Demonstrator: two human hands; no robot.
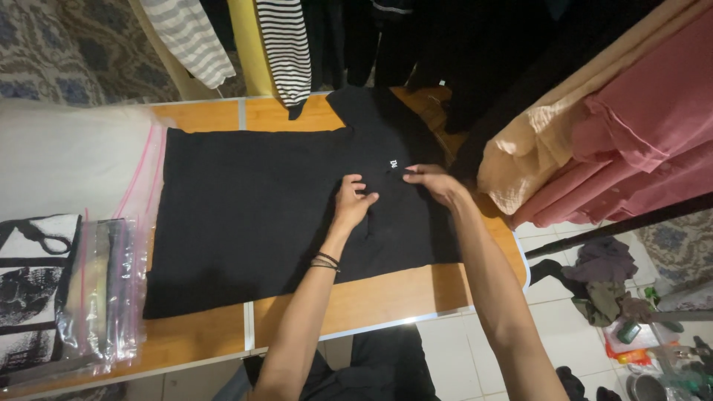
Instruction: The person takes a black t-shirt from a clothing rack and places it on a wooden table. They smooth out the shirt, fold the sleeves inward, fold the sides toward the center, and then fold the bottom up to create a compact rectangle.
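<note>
Garment (252, 215), black, is lying flat across the wooden worktop (371, 301) at frame centre. Left hand (352, 200) is resting on the fabric, fingers (355, 180) loosely curled and pinching a fold near the collar. Right hand (434, 182) is pressing just beside it, fingers bent onto the cloth. Clear zip bags (111, 289) are lying at lower left; pink folded fabric (639, 141) is hanging at upper right.

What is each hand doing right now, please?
Left hand: fingers pinching the black cotton shirt.
Right hand: resting on the same shirt's collar; grip cannot be told.
</note>
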